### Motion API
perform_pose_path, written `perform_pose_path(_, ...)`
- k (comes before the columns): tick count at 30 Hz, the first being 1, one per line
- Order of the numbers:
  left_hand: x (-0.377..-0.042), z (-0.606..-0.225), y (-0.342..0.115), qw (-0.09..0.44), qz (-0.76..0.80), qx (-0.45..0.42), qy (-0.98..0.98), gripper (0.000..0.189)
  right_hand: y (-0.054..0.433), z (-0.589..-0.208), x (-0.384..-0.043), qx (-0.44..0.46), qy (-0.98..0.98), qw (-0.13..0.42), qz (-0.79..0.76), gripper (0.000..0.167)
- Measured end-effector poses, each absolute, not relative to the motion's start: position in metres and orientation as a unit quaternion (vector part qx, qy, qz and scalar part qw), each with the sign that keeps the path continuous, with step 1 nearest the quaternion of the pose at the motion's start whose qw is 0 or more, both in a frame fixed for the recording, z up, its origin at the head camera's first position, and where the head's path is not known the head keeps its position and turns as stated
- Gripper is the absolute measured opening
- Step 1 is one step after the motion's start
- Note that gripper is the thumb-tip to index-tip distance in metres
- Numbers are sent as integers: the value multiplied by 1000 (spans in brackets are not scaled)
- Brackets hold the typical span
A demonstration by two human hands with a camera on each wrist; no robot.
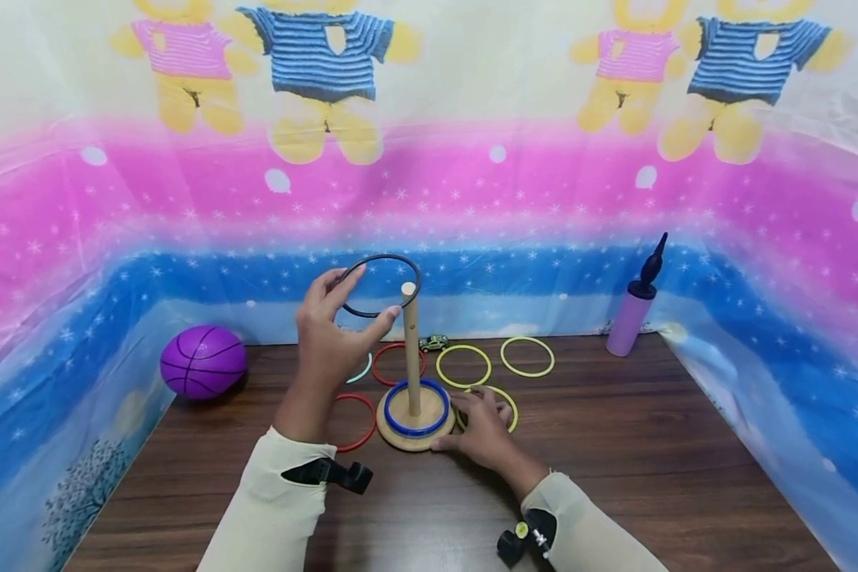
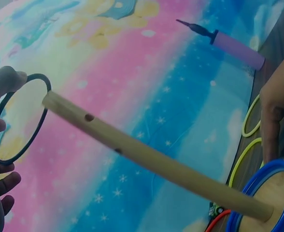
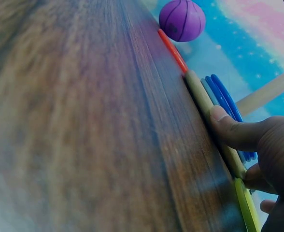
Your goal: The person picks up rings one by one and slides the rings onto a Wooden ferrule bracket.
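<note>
My left hand [image 1: 332, 334] pinches a thin black ring [image 1: 384, 256] between thumb and fingers, level with the top of a wooden post [image 1: 411, 357]. In the head view the ring overlaps the post's tip; in the left wrist view its edge is right at the tip. The post rises from a round wooden base [image 1: 404, 445], around which my right hand [image 1: 482, 429] grips the right rim, thumb at the front. Stacked blue rings [image 3: 225, 96] lie on the base around the post, with a paler one [image 3: 208, 91] under them in the right wrist view.
On the table lie red rings [image 1: 375, 415], yellow rings [image 1: 438, 367] and a light blue ring [image 1: 369, 367]. A toy car [image 1: 433, 342] sits behind the post. A purple ball [image 1: 202, 361] is at the left, a purple hand pump [image 1: 631, 322] at the back right.
</note>
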State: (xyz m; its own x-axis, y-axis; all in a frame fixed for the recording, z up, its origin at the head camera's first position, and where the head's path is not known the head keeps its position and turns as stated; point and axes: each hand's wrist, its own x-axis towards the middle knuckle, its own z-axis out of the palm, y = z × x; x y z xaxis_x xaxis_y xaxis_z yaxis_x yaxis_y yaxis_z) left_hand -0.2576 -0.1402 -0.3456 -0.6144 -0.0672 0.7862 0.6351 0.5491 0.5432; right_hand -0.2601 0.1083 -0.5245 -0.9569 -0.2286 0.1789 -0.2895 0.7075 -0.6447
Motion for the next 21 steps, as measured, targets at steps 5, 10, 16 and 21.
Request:
perform_pose_path(5, -258, -351, -129, 396, -442, -196, -780, 70, 108, -523, -260, 143, -924, 40, 352, 84)
perform_pose_path(10, -261, -363, -122, 401, -438, -202, -779, 71, 109, -523, -261, 145, -924, 44, 351, 84)
perform_pose_path(16, -260, -389, -121, 394, -412, -220, -792, 77, 109, -522, -261, 146, -923, 39, 353, 85)
perform_pose_path(21, -260, -416, -121, 371, -406, -217, -806, 82, 109, -523, -261, 149, -924, 36, 352, 84)
